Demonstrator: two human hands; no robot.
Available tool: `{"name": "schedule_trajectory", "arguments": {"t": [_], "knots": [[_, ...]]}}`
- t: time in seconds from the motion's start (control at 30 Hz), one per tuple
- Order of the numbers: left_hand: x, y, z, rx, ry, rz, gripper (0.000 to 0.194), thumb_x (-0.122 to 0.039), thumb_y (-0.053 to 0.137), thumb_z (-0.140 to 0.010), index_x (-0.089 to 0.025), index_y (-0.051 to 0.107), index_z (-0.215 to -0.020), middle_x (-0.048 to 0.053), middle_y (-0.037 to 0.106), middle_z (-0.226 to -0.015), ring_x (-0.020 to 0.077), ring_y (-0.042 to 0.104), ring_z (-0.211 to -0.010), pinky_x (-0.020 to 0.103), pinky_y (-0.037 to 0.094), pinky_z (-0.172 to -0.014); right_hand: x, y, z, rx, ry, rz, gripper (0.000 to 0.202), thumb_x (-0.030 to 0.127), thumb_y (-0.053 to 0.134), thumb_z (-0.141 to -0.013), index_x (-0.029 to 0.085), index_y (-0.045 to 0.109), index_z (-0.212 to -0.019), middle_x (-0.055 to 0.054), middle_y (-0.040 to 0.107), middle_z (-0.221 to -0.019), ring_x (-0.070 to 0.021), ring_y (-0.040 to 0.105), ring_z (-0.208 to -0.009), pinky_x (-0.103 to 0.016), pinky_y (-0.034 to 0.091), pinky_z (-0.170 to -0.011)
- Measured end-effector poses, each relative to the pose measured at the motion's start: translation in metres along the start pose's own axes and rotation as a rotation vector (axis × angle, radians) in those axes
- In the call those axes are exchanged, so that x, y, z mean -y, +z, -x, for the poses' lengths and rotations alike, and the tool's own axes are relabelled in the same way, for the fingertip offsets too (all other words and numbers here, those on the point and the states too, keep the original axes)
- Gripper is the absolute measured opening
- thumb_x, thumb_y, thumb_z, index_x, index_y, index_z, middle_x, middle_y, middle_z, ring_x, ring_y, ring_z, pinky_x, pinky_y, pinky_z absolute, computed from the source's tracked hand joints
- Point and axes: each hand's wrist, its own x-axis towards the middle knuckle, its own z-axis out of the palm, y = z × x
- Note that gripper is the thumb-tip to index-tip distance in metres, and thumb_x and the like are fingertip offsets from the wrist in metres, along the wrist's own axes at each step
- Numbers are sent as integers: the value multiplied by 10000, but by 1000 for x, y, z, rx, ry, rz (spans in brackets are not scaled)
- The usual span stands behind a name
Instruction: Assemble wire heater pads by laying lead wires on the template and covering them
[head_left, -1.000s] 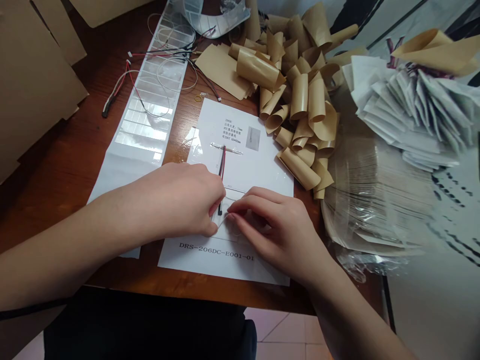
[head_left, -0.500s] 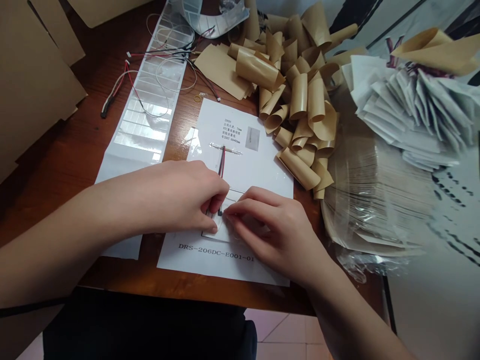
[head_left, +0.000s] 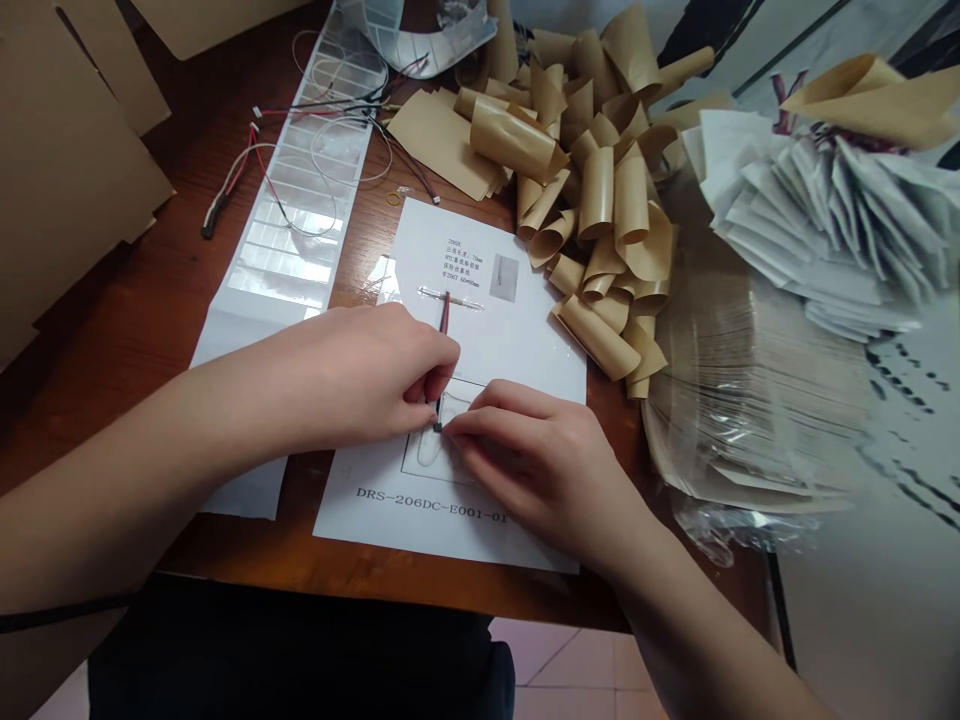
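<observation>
Cable [head_left: 445, 318] on paper sheet [head_left: 532, 340], long axis 12-to-6 o'clock. Left hand [head_left: 375, 368] nearer, overlapping it from 9 o'clock; right hand [head_left: 544, 455] at 4 o'clock, fingertips beside lower end. Both hands' fingers curled; opening and hold: cannot tell.

Red-and-black wires [head_left: 445, 318], white black-lettered sheet [head_left: 517, 340], tan rolls [head_left: 598, 190]
</observation>
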Motion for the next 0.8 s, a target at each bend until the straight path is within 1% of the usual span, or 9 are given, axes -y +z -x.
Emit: {"name": "schedule_trajectory", "arguments": {"t": [0.2,0.47,0.63,0.8], "knots": [[-3,-1,-1,14,-22,-21,92,-305,608,-795,-222,632,-764,9,667,-735,154,548,-625,274,323,-584,-2,0,1,-2,-19,10,165,142,552,-927,179,713,-923,-40,679,-859,-132,601,-710,-249,453,-605],[-4,-2,-3,24,-47,-26,82,-301,622,-788,-225,633,-759,3,670,-730,154,547,-613,275,324,-578,-3,2,0,-8,-38,1,162,137,554,-938,171,711,-924,-42,679,-866,-134,610,-718,-250,463,-620],[-2,-1,-2,6,-23,-50,88,-294,606,-799,-230,659,-769,-6,680,-730,149,556,-617,264,324,-564,-6,3,0,-19,-51,-20,156,131,560,-935,174,710,-932,-40,680,-874,-135,613,-729,-250,468,-624],[-4,0,0,14,27,-62,93,-283,605,-801,-249,691,-795,-15,692,-743,148,572,-632,255,343,-580,-5,2,-1,-12,-16,-47,158,136,555,-926,183,705,-909,-35,669,-851,-129,600,-706,-247,460,-614]]}}
